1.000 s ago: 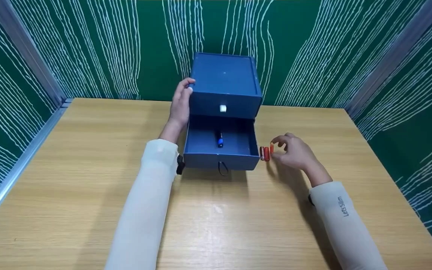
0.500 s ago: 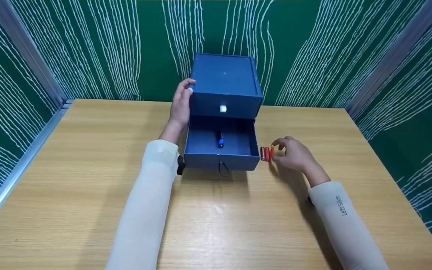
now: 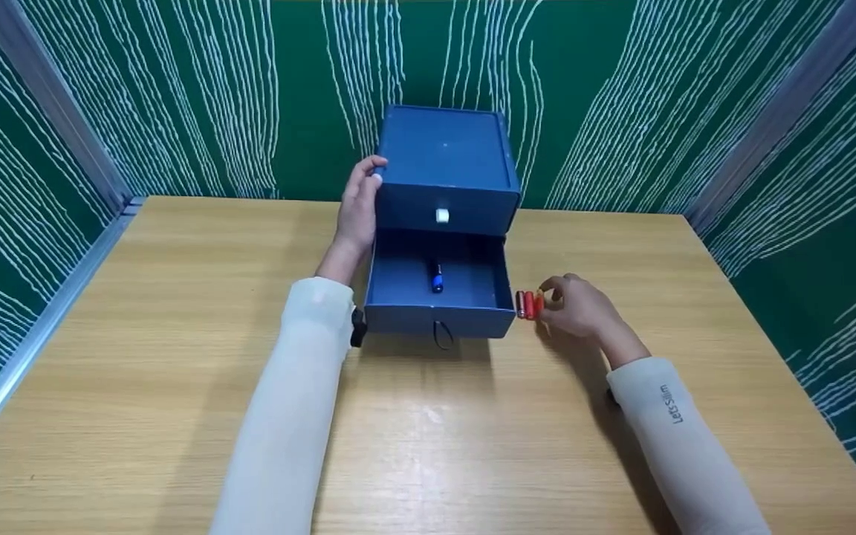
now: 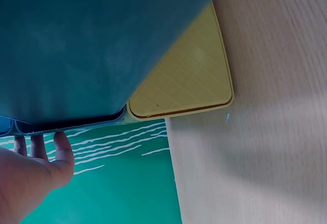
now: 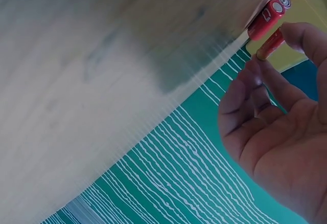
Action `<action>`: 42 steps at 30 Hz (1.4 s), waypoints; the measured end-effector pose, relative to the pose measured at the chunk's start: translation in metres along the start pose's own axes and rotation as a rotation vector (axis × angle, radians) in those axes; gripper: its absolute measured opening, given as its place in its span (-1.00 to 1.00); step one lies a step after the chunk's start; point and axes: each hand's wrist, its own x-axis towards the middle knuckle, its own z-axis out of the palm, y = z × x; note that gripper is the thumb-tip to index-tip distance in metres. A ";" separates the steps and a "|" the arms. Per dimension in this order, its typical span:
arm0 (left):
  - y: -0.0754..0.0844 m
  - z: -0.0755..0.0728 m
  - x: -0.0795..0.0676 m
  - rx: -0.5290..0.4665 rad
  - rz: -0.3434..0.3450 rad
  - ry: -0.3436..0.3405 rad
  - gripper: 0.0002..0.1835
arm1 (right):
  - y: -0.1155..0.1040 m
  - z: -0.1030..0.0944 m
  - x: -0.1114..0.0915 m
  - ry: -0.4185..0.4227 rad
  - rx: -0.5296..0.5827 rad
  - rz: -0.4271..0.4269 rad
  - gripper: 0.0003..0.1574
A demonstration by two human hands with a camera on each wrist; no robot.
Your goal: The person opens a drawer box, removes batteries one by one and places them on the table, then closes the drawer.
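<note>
A blue drawer unit stands at the back of the table, its lower drawer pulled out. Inside that drawer lies a dark pen-like object with a blue end. My left hand rests against the unit's left side, fingertips at the top edge. In the left wrist view its fingers touch the blue side. My right hand is right of the drawer, pinching a red battery between thumb and fingertip. Two more batteries lie side by side just left of it, close to the drawer's corner.
The upper drawer's white knob faces front, and a black loop hangs from the lower drawer. A yellow panel sits below the blue part in the left wrist view. Green walls with white lines surround the wooden table.
My right hand has moved slightly left and down, bringing the pinched battery close beside the other two. The left hand and the drawer unit have stayed put.
</note>
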 end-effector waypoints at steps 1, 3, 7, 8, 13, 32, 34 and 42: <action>0.000 0.000 0.000 -0.002 0.001 0.000 -0.66 | 0.000 0.000 0.000 -0.008 -0.001 0.001 -0.41; 0.000 0.000 -0.001 -0.006 0.005 -0.002 -0.66 | 0.000 0.001 0.001 -0.014 -0.006 0.001 -0.42; 0.001 0.000 -0.001 0.012 0.002 -0.007 -0.65 | 0.000 0.002 0.001 -0.014 -0.014 -0.007 -0.43; 0.001 0.000 -0.001 0.017 0.000 -0.007 -0.65 | 0.000 0.002 0.001 -0.012 -0.019 -0.013 -0.43; 0.001 0.000 -0.001 0.028 -0.007 -0.007 -0.65 | 0.000 0.003 0.002 -0.010 -0.048 -0.029 -0.43; 0.000 -0.002 0.000 0.014 0.037 0.007 -0.66 | -0.003 0.007 0.006 -0.028 -0.103 -0.038 -0.47; 0.000 -0.001 0.000 0.012 0.034 0.005 -0.66 | -0.003 0.007 0.006 -0.034 -0.103 -0.032 -0.46; 0.000 -0.001 -0.001 0.028 0.027 0.008 -0.65 | -0.004 0.003 0.003 -0.024 -0.092 -0.031 -0.37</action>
